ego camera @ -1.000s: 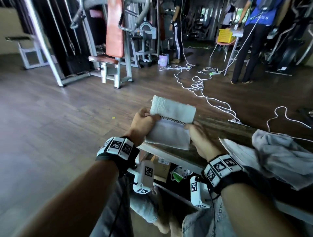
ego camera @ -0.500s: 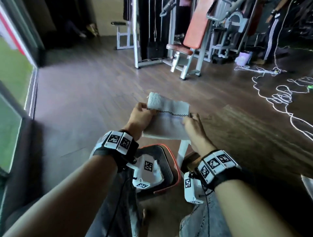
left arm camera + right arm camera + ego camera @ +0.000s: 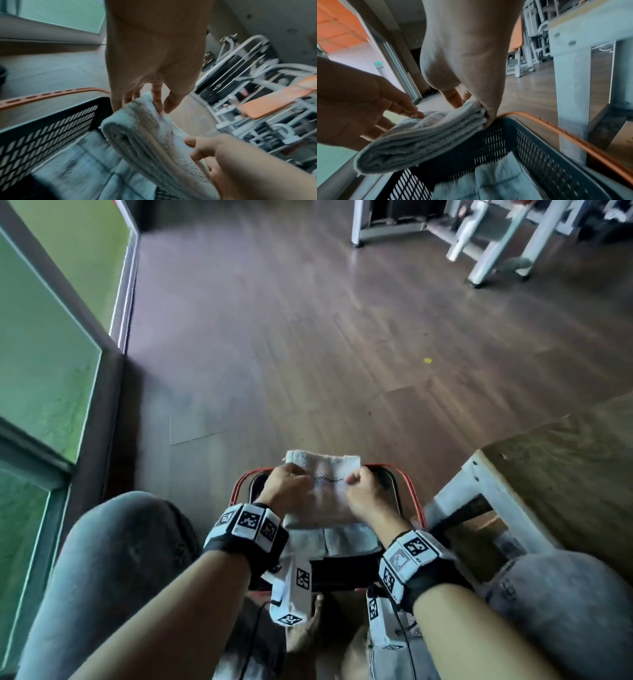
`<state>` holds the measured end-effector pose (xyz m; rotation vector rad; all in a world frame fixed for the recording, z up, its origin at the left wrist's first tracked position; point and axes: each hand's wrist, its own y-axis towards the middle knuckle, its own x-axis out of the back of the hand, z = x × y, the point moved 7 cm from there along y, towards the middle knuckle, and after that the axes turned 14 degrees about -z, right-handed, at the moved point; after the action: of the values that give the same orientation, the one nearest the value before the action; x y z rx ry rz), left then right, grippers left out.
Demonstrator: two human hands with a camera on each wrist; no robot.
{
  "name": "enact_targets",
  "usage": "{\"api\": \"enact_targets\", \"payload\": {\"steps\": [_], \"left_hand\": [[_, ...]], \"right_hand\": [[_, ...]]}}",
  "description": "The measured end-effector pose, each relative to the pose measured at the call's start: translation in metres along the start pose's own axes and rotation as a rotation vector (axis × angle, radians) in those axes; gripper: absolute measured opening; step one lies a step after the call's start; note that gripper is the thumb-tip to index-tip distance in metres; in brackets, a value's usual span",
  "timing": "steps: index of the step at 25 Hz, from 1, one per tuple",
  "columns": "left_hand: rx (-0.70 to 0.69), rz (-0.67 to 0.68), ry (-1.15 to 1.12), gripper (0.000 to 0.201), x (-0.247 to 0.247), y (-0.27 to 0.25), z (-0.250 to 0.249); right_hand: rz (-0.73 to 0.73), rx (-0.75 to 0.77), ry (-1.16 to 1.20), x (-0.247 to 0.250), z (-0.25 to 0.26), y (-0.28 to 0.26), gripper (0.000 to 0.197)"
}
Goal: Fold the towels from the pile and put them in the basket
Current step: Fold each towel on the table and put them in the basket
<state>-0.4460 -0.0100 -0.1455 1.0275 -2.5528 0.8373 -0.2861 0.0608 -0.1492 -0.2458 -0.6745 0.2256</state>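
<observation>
A folded white towel (image 3: 325,491) is held over the black basket (image 3: 407,494); its left edge is pinched by the left hand (image 3: 286,491), its right by the right hand (image 3: 368,496); other towels (image 3: 496,180) are seen inside.

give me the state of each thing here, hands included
folded towel: folded, held over the basket
basket: open, on the floor, towels inside
towels in basket: lying in the basket
left hand: pinching the folded towel's edge
right hand: pinching the folded towel's other edge
</observation>
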Motion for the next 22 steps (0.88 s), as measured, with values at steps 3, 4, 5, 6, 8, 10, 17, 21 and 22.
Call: {"api": "enact_targets", "payload": {"steps": [3, 4, 5, 6, 8, 10, 17, 21, 22], "left_hand": [[0.14, 0.044, 0.154, 0.026, -0.03, 0.026, 0.065], [0.163, 0.049, 0.213, 0.021, -0.038, 0.034, 0.084], [0.177, 0.052, 0.275, 0.017, -0.044, 0.039, 0.1], [0.191, 0.045, 0.326, 0.025, -0.048, 0.045, 0.117], [0.203, 0.036, 0.398, 0.036, -0.05, 0.053, 0.137], [0.243, 0.038, 0.432, 0.048, -0.051, 0.061, 0.152], [0.23, 0.008, 0.451, 0.048, -0.051, 0.089, 0.165], [0.184, 0.046, 0.546, 0.024, -0.055, 0.092, 0.175], [0.181, 0.049, 0.547, 0.025, -0.055, 0.091, 0.177]], "right_hand": [[0.186, -0.121, -0.136, -0.067, -0.063, 0.03, 0.019], [0.264, -0.132, -0.203, -0.086, -0.081, 0.035, 0.026], [0.334, -0.133, -0.244, -0.103, -0.096, 0.038, 0.031], [0.4, -0.124, -0.275, -0.116, -0.108, 0.039, 0.033], [0.494, -0.103, -0.319, -0.134, -0.116, 0.04, 0.033], [0.52, -0.123, -0.314, -0.147, -0.12, 0.047, 0.027], [0.514, -0.208, -0.218, -0.167, -0.117, 0.059, 0.041], [0.551, -0.249, -0.259, -0.172, -0.124, 0.056, 0.052], [0.56, -0.259, -0.266, -0.174, -0.126, 0.055, 0.055]]}}
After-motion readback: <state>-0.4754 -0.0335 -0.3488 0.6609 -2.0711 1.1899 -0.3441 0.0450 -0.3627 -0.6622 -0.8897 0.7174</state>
